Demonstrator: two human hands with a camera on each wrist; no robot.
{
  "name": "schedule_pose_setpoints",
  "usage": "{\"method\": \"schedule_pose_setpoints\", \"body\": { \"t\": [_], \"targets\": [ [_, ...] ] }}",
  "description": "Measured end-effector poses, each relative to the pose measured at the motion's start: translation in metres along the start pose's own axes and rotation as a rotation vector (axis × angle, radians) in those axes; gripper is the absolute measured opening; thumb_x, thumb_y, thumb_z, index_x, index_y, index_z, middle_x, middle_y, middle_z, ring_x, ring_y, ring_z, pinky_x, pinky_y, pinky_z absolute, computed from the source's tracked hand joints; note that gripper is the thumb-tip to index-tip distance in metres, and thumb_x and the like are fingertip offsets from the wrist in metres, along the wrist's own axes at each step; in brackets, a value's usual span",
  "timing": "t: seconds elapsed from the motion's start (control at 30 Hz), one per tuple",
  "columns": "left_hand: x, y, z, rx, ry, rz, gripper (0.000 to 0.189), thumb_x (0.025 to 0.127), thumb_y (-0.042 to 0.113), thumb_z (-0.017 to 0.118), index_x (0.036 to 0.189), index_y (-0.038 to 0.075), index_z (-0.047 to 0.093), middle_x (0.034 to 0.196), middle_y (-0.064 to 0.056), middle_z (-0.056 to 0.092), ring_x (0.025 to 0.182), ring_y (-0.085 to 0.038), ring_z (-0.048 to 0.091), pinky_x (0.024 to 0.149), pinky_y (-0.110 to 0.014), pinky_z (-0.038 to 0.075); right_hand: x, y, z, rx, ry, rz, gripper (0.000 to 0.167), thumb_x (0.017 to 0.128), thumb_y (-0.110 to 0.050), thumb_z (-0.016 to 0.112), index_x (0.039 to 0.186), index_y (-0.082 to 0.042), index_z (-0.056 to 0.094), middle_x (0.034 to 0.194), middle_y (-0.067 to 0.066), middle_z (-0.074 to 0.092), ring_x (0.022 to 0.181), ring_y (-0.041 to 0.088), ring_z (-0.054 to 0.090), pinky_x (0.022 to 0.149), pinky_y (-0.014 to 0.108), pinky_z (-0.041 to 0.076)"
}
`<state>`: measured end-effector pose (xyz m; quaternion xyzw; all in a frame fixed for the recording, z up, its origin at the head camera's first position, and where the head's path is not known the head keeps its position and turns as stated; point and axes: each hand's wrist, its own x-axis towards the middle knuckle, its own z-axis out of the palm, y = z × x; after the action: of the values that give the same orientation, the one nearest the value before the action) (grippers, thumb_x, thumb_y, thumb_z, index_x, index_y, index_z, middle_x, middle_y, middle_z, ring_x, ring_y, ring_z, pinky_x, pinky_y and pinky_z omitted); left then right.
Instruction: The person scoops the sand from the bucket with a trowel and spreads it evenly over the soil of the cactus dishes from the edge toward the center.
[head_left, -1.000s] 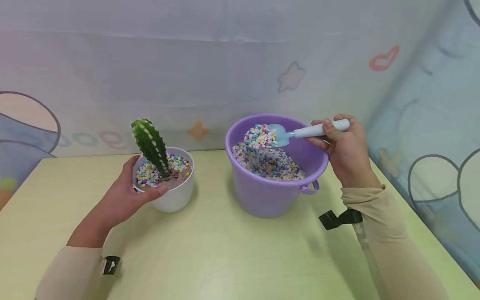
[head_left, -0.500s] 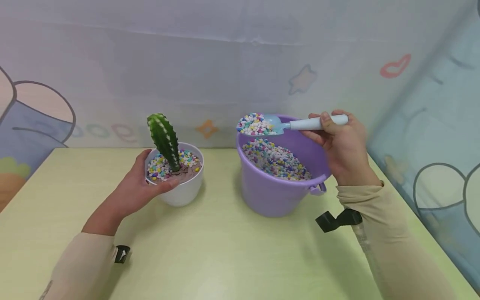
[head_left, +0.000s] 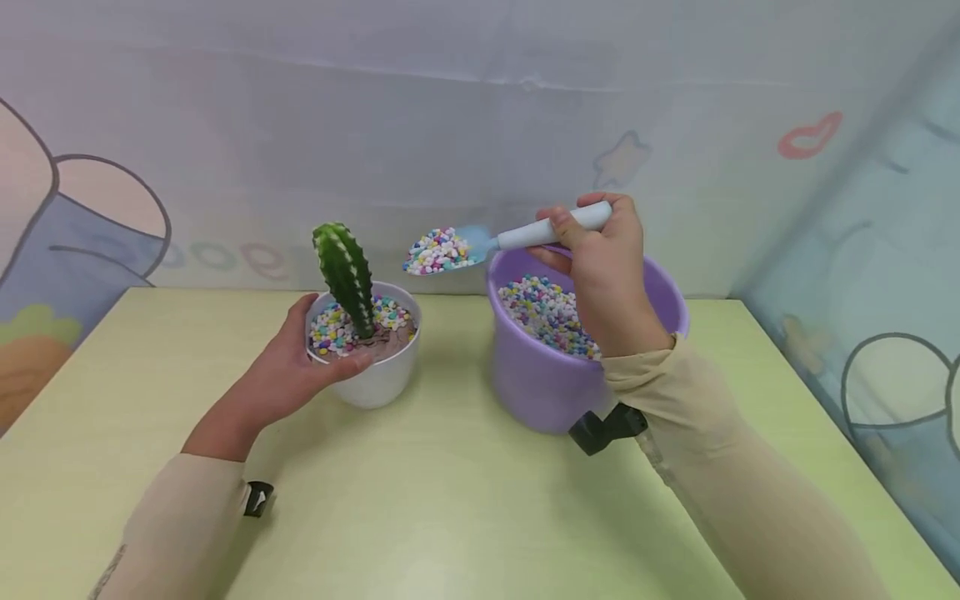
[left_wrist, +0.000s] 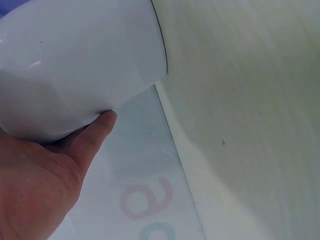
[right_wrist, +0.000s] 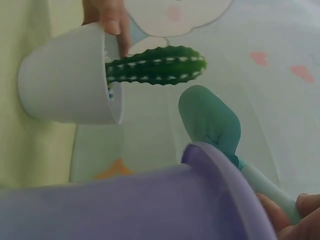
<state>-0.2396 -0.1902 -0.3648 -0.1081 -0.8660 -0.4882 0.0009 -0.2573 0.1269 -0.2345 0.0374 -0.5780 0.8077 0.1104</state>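
My left hand point(head_left: 288, 371) grips the left side of a white flower pot point(head_left: 378, 385), its thumb across the near rim. A green cactus point(head_left: 347, 275) stands in the pot, leaning left. Multicoloured pebbles point(head_left: 330, 329) cover part of the brown soil around it; a bare patch shows at the front. My right hand point(head_left: 611, 279) holds a light blue trowel point(head_left: 532, 234) by its handle, above a purple bucket point(head_left: 528, 392). The trowel's blade, heaped with pebbles point(head_left: 437, 252), hangs between bucket and pot. In the right wrist view the underside of the trowel point(right_wrist: 210, 120) shows near the cactus tip.
More pebbles point(head_left: 547, 312) lie inside the bucket, partly hidden by my right hand and forearm. Pot and bucket stand apart on a pale yellow-green table point(head_left: 420, 500). A printed cloth wall point(head_left: 465, 125) rises behind the table's back edge.
My right hand has lifted the loaded trowel out of the bucket and moved it left toward the pot. My left hand keeps its hold on the pot; the head view has shifted slightly.
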Motion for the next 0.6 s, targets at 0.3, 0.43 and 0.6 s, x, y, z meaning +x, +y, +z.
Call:
{"method": "schedule_pose_setpoints", "body": {
  "t": [0.3,0.43,0.6],
  "targets": [
    [0.002,0.004,0.002,0.021,-0.017,0.008,0.104,0.086,0.038,0.076,0.154,0.006,0.005,0.141,-0.024,0.039,0.128,-0.038,0.039,0.103,-0.055,0.032,-0.008,0.014,0.018,-0.244,-0.062,-0.076,0.024,0.098,0.003,0.054,0.110,-0.003,0.035,0.112,0.020,0.055,0.106,0.029,0.064,0.081,0.035,0.055],
    [0.000,0.004,0.002,0.020,-0.020,-0.004,0.106,0.086,0.039,0.076,0.155,0.007,0.002,0.142,-0.024,0.037,0.129,-0.038,0.039,0.103,-0.055,0.032,-0.015,0.021,0.027,-0.368,-0.126,-0.181,0.024,0.098,0.000,0.057,0.111,-0.002,0.037,0.107,0.017,0.059,0.099,0.029,0.065,0.078,0.035,0.055],
    [0.001,0.005,0.002,0.009,-0.020,0.000,0.107,0.086,0.041,0.076,0.155,0.007,0.001,0.142,-0.023,0.037,0.129,-0.037,0.038,0.104,-0.055,0.032,-0.020,0.026,0.030,-0.493,-0.204,-0.302,0.025,0.096,-0.001,0.061,0.109,-0.003,0.040,0.103,0.012,0.064,0.093,0.023,0.066,0.078,0.033,0.055]
  ]
}}
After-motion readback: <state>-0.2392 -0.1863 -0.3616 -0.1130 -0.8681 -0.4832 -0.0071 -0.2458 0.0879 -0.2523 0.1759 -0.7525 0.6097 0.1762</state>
